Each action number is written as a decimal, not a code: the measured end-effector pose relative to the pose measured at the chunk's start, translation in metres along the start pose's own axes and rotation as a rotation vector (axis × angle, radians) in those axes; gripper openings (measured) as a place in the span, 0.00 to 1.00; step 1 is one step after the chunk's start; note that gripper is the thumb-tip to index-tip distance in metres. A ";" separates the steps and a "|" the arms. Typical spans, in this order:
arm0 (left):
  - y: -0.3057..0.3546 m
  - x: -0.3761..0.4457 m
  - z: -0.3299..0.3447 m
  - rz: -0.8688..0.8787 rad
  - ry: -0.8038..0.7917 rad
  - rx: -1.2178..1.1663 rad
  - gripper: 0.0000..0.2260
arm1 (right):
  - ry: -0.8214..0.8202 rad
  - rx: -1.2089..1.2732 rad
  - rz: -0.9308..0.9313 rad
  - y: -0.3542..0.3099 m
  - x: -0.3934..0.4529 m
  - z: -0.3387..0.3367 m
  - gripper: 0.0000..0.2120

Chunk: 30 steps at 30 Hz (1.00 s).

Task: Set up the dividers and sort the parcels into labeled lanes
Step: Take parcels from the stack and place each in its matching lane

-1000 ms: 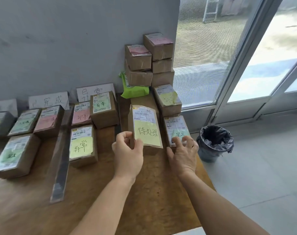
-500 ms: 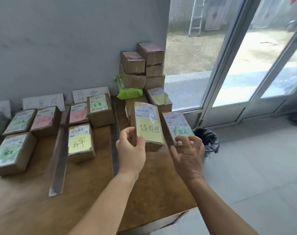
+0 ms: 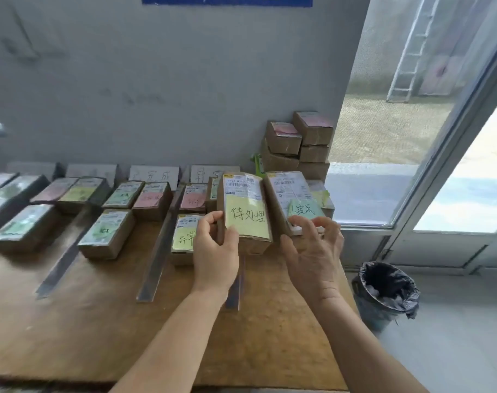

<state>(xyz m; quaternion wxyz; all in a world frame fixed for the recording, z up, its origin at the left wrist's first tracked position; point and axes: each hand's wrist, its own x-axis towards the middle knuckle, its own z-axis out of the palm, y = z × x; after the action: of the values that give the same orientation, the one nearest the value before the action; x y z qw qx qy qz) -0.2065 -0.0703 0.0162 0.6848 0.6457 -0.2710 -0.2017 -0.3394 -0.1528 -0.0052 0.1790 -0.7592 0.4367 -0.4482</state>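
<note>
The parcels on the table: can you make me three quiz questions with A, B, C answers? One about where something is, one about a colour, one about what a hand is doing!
1. Where is the bin?
A. on the table
B. on the floor right of the table
C. under the ladder

2. What colour is the note on the parcel in the left hand?
A. yellow
B. blue
C. black

3. What is the right hand doing?
A. lying flat
B. pointing outside
C. gripping the green-note parcel

Answers: B, it stands on the tiles; A, the yellow-note parcel shows it; C, its fingers curl on the near edge.
</note>
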 end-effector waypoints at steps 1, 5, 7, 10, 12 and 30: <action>0.002 0.000 -0.007 -0.001 0.030 -0.007 0.11 | -0.008 0.014 -0.024 -0.007 0.001 0.004 0.14; 0.009 -0.002 -0.044 -0.031 0.148 -0.014 0.11 | -0.048 0.042 -0.105 -0.039 -0.001 0.024 0.14; 0.012 -0.002 -0.064 -0.033 0.195 -0.037 0.11 | -0.091 0.070 -0.124 -0.056 -0.004 0.034 0.14; 0.017 -0.001 -0.095 -0.035 0.252 -0.078 0.11 | -0.144 0.099 -0.152 -0.082 -0.009 0.051 0.14; 0.020 0.001 -0.116 -0.043 0.269 -0.111 0.11 | -0.155 0.110 -0.179 -0.101 -0.014 0.064 0.14; 0.013 0.048 -0.331 -0.056 0.254 -0.100 0.10 | -0.087 0.023 -0.113 -0.254 -0.103 0.202 0.14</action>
<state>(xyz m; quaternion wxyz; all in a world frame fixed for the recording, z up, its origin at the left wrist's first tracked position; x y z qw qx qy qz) 0.0388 0.1568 0.0277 0.7389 0.6386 -0.1533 -0.1505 -0.0653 0.0482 0.0015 0.1809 -0.7993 0.3797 -0.4292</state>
